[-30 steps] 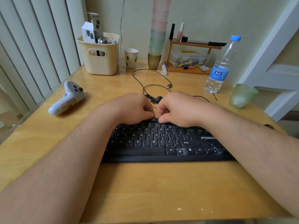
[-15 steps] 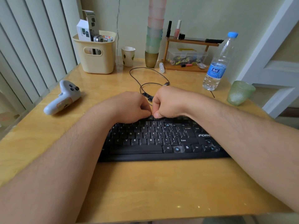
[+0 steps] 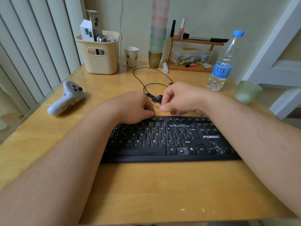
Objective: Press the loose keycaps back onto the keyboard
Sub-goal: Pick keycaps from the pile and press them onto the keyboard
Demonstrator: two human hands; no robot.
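A black keyboard (image 3: 162,141) lies across the middle of the wooden desk (image 3: 146,185). Several of its sockets are bare and show blue stems, in the number row (image 3: 178,126), the bottom row (image 3: 180,150) and the arrow cluster (image 3: 217,150). A small pile of loose black keycaps (image 3: 154,97) sits just behind the keyboard. My left hand (image 3: 135,108) rests curled on the keyboard's top left rows, thumb tip on the function row. My right hand (image 3: 179,98) hovers behind the keyboard, its bent fingers at the pile and its thumb held apart, nothing visibly pinched.
A thin black cable (image 3: 146,75) loops behind the keycaps. A white controller (image 3: 66,98) lies at the left. At the back stand a cream basket (image 3: 99,54), a paper cup (image 3: 131,56), stacked cups (image 3: 157,43) and a small shelf (image 3: 192,53). A water bottle (image 3: 223,66) and green glass (image 3: 246,92) are at right.
My right hand has lifted off the keyboard's top row and moved back to the loose keycap pile. My left hand stays on the keyboard.
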